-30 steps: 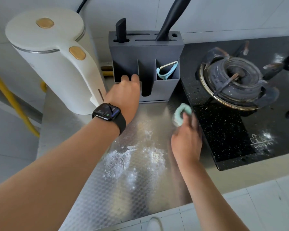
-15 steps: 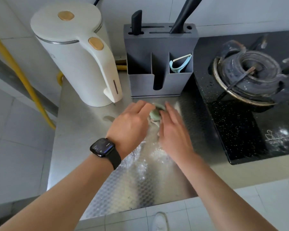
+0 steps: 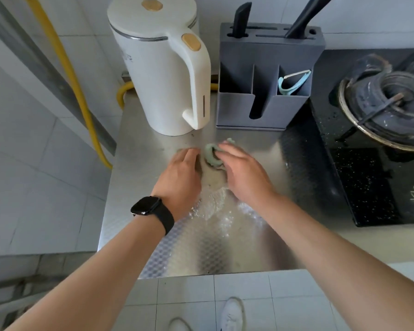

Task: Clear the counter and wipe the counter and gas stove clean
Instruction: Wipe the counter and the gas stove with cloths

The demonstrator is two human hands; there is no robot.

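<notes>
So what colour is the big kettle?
The kettle is creamy white with tan buttons, clearest in the head view.

Steel counter [image 3: 153, 130], glossy stove [image 3: 368, 187].
</notes>
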